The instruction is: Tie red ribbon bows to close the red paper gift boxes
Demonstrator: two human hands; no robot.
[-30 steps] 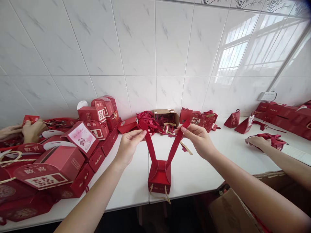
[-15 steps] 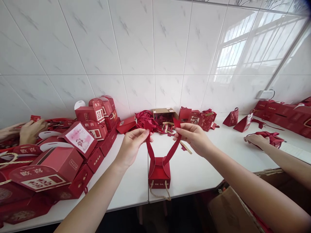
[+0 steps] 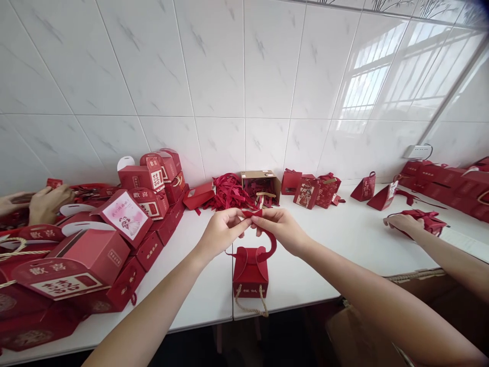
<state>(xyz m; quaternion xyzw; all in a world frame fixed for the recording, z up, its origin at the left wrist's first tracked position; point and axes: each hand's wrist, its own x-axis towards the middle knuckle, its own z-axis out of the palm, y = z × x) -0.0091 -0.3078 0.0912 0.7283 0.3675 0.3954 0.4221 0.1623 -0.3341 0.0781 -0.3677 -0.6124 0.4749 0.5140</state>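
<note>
Red box (image 3: pixel 250 278) sits at the bench's (image 3: pixel 309 260) near edge, nearer than your hands and centred between them; neither touches it. Your left hand (image 3: pixel 218 230) and right hand (image 3: pixel 284 230) both pinch the red ribbon (image 3: pixel 272 245) above the box; it loops down to the box top. Box front: 程似 reads in the middle, outer characters unclear; rope handle (image 3: pixel 263 306) hangs there. Near-left carton (image 3: pixel 89 255) reads 歡喜 and 囍. Your forearms angle in from near left and near right, fingertips meeting, thumbs toward each other.
</note>
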